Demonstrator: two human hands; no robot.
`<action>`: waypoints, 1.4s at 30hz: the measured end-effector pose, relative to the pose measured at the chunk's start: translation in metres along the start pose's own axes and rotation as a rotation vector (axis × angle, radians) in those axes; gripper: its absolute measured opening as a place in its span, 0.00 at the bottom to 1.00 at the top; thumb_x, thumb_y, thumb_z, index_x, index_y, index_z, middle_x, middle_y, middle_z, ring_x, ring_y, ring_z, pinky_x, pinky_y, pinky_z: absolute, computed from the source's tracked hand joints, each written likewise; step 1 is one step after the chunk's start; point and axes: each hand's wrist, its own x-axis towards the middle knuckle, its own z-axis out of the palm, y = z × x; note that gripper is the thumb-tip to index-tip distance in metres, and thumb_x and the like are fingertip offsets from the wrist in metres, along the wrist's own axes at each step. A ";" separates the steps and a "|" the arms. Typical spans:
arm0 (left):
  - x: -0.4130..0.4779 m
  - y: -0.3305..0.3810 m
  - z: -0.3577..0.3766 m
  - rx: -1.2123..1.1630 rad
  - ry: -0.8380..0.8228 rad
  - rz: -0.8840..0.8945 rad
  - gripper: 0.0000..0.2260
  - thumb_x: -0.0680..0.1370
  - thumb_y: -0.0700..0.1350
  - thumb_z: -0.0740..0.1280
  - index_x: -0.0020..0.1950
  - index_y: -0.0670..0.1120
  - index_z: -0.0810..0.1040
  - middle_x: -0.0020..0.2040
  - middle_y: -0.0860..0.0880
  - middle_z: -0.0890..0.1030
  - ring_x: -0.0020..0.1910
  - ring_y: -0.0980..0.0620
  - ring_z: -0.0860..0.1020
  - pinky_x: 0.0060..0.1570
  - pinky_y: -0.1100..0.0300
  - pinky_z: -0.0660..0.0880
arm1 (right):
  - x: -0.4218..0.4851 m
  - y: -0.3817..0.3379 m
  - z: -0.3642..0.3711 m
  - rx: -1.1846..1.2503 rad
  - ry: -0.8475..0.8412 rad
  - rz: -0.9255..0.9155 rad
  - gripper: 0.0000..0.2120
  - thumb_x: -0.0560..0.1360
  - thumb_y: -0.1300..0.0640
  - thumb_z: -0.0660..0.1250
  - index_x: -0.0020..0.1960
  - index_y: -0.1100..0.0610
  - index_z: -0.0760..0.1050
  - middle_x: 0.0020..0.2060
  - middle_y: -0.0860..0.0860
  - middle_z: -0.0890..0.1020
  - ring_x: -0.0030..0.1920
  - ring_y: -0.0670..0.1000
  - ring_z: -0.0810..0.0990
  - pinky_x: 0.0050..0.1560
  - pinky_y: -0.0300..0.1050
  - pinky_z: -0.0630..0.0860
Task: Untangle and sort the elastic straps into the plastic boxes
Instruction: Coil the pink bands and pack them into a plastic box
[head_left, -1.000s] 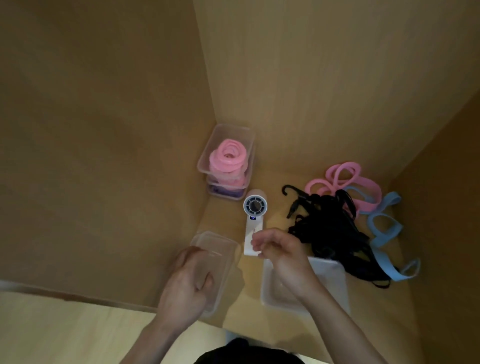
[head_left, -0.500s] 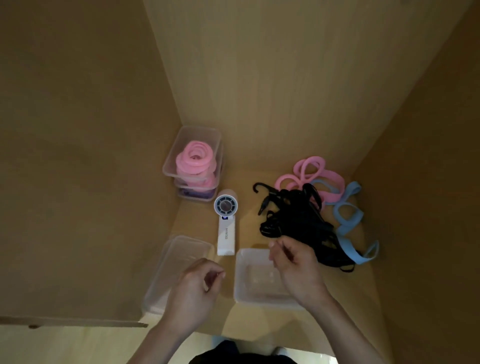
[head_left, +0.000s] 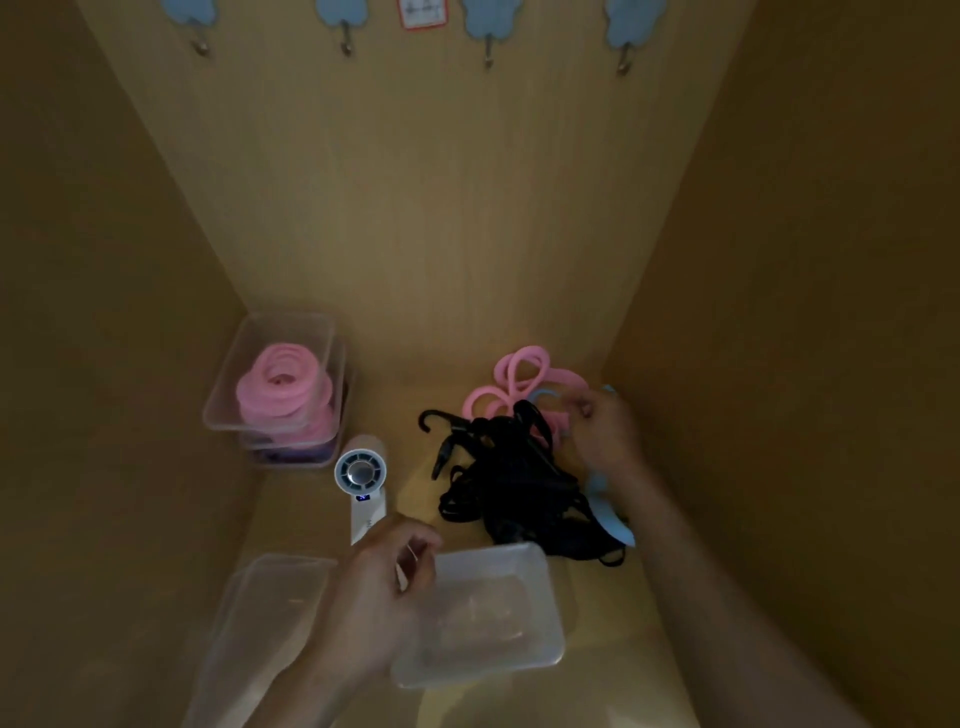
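A tangle of black straps (head_left: 511, 480) with hooks lies on the shelf floor at the right. Pink straps (head_left: 519, 371) loop behind it, and blue straps (head_left: 610, 517) run along its right side. My right hand (head_left: 605, 434) reaches into the far right of the pile, its fingertips curled on a blue strap by the pink loops. Loosely curled and holding nothing, my left hand (head_left: 382, 587) hovers between two clear boxes. The nearer right box (head_left: 540, 652) holds nothing. A second clear box (head_left: 270, 608) sits at the left.
Two stacked clear boxes (head_left: 223, 415) stand in the back left corner, the top one with coiled pink straps, the lower with something purple. A white handheld fan (head_left: 361, 475) lies in front of them. Wooden walls close in on three sides, and hooks (head_left: 488, 57) hang on the back wall.
My right hand has moved from the near edge of the black tangle to its far right side. My left hand has shifted right, toward the empty box. The view has tilted upward.
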 end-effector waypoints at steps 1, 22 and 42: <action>0.001 0.001 -0.002 0.001 0.001 0.002 0.13 0.76 0.38 0.70 0.44 0.58 0.79 0.41 0.57 0.79 0.38 0.55 0.79 0.37 0.60 0.74 | 0.011 -0.003 0.001 -0.023 -0.027 0.011 0.13 0.79 0.64 0.63 0.59 0.56 0.83 0.56 0.54 0.85 0.51 0.55 0.82 0.46 0.43 0.75; -0.002 0.005 -0.032 -0.081 0.068 -0.048 0.17 0.74 0.32 0.71 0.42 0.56 0.81 0.31 0.56 0.80 0.30 0.59 0.75 0.32 0.72 0.68 | 0.045 -0.031 -0.009 -0.253 -0.073 0.043 0.05 0.76 0.57 0.66 0.51 0.51 0.78 0.42 0.49 0.80 0.43 0.54 0.79 0.41 0.44 0.74; 0.087 0.095 -0.035 -0.306 0.107 0.077 0.10 0.77 0.33 0.67 0.53 0.46 0.81 0.44 0.52 0.81 0.41 0.63 0.76 0.43 0.68 0.72 | -0.019 -0.145 -0.112 0.477 -0.012 -0.216 0.06 0.78 0.65 0.68 0.45 0.56 0.82 0.35 0.49 0.82 0.32 0.43 0.77 0.35 0.37 0.72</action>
